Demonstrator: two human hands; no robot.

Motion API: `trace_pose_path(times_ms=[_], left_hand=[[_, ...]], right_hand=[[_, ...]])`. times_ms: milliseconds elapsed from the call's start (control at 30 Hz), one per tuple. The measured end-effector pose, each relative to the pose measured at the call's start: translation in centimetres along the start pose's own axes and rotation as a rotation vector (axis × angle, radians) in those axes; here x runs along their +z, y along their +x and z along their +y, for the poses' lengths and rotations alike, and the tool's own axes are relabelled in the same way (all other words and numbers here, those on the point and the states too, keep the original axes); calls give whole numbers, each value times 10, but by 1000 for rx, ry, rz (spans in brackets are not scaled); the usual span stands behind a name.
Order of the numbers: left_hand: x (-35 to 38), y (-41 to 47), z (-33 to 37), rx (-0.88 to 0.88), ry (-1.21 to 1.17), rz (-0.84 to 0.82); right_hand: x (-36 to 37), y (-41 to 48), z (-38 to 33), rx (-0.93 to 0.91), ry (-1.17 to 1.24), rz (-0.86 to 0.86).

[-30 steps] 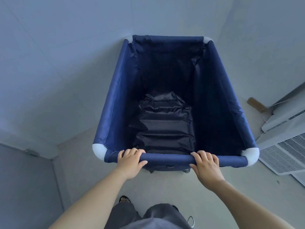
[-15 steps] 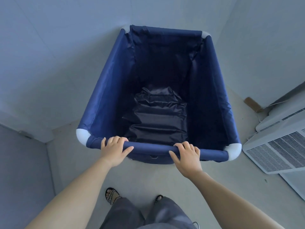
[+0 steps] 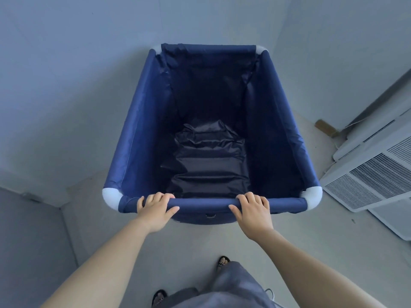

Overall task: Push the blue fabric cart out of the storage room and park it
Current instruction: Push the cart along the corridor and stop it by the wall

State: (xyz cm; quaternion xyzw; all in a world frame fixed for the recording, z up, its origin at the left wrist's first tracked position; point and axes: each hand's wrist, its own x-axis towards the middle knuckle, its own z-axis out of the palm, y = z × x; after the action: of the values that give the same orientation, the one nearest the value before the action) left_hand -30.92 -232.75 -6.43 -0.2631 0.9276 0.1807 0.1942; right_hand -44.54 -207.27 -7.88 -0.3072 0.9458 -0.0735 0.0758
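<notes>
The blue fabric cart (image 3: 142,121) fills the middle of the head view, a deep navy bin with white corner joints and dark crumpled lining at its bottom. Its far end points into a corner of grey walls. My left hand (image 3: 154,208) grips the near top rail left of centre, fingers curled over the bar. My right hand (image 3: 253,210) grips the same rail right of centre. Nothing lies inside the cart. Its wheels are hidden under the fabric.
A white vented appliance (image 3: 373,174) lies on the floor to the right, close to the cart's near right corner. A small brown piece (image 3: 325,127) rests by the right wall. A wall (image 3: 55,74) runs along the left. My feet in sandals (image 3: 222,262) stand behind the cart.
The cart has shifted back toward the right in the view and lies a little farther from the left wall. Both hands kept their grip on the rail. My feet have changed stance.
</notes>
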Motion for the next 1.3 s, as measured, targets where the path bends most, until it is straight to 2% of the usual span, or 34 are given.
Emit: trace_pose_path(times_ms=[433, 633, 767, 1100, 1233, 1300], left_hand=[[0, -56, -81, 56, 80, -79], [4, -83, -126, 87, 113, -45], [7, -94, -145, 93, 123, -38], [32, -127, -157, 169, 121, 146], [44, -134, -133, 217, 151, 103], [48, -137, -118, 175, 145, 98]], right_hand=[[26, -76, -89, 60, -32, -20], [49, -113, -139, 99, -52, 121], [54, -129, -159, 105, -64, 136], [44, -141, -152, 47, -35, -121], [44, -150, -148, 55, -54, -109], [44, -154, -146, 38, -39, -106]])
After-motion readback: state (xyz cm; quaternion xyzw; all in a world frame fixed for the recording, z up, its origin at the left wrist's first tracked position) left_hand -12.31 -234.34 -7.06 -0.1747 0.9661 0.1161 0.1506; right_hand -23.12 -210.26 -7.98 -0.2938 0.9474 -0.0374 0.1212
